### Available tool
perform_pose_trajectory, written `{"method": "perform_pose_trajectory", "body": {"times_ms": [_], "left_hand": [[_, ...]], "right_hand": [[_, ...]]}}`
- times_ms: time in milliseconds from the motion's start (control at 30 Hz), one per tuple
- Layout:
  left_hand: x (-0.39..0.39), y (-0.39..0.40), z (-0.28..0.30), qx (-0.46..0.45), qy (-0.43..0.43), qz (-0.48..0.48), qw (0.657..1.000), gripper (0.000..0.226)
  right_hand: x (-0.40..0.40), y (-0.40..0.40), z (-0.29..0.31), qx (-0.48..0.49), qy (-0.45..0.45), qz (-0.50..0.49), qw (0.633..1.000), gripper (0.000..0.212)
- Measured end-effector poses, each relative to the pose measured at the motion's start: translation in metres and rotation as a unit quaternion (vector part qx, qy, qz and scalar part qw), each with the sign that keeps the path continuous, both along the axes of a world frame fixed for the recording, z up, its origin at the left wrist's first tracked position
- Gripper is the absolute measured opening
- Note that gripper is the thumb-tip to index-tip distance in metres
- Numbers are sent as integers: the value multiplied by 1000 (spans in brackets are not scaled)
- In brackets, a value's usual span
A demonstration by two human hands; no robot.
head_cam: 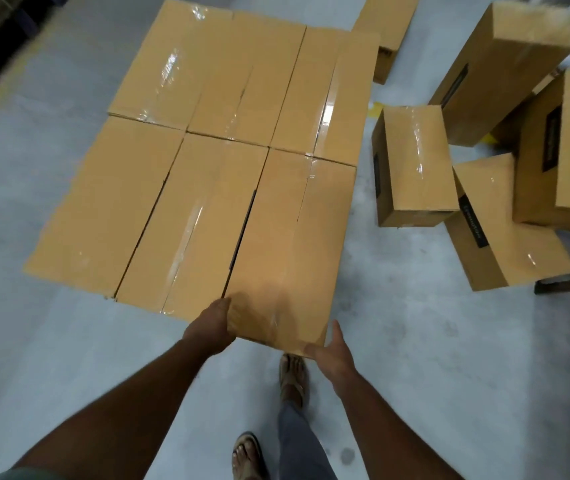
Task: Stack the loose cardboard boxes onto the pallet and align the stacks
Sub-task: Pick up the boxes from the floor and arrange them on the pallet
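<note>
Several taped brown cardboard boxes form a flat top layer in two rows; the pallet beneath them is hidden. The near right box (287,244) juts toward me past its neighbours. My left hand (209,327) grips its near left corner, fingers hidden under the edge. At the near right corner, my right hand (332,351) presses against the box with its thumb up along the side. Loose boxes lie in a jumble to the right, among them a small one (415,164) and another (498,230) leaning beneath it.
Grey concrete floor surrounds the stack. A long box (491,71) and a further box (560,150) sit in the right-hand pile, one more box (385,32) at the top. A dark bar (569,285) lies on the floor at right. My sandalled feet (292,379) stand just behind the stack.
</note>
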State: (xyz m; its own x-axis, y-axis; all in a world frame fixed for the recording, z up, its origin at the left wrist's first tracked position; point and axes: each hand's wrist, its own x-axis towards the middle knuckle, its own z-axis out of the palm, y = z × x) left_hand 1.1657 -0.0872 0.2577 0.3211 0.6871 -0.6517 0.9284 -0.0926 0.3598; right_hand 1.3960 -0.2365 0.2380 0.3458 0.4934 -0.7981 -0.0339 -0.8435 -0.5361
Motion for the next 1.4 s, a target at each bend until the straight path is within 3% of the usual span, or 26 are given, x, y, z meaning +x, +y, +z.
{"method": "perform_pose_trajectory", "body": {"times_ms": [100, 233, 300, 433, 633, 867, 1000, 1133, 1400], "left_hand": [[-20, -33, 30, 13, 8, 22, 1000, 74], [-38, -79, 74, 22, -80, 55, 995, 74], [-46, -103, 100, 34, -133, 80, 987, 72], [-55, -151, 141, 42, -179, 97, 978, 59], [-21, -193, 180, 33, -219, 66, 973, 51], [112, -190, 185, 40, -256, 83, 962, 35], [232, -196, 174, 18, -262, 77, 962, 36], [334, -199, 178, -30, -296, 132, 946, 38], [434, -124, 158, -21, -303, 147, 941, 28]], "right_hand": [[-9, -13, 33, -6, -14, -44, 999, 88], [-32, -36, 83, 71, -84, -11, 994, 39], [-46, -49, 111, 116, -92, -14, 989, 26], [-68, -87, 161, 173, -45, -102, 979, 21], [-53, -145, 191, 187, -11, -146, 971, 15], [101, -182, 196, 245, 31, -246, 937, 17], [210, -189, 194, 256, 36, -195, 946, 29], [284, -165, 207, 256, -2, -169, 952, 27], [396, -89, 188, 226, 21, -169, 959, 36]]}}
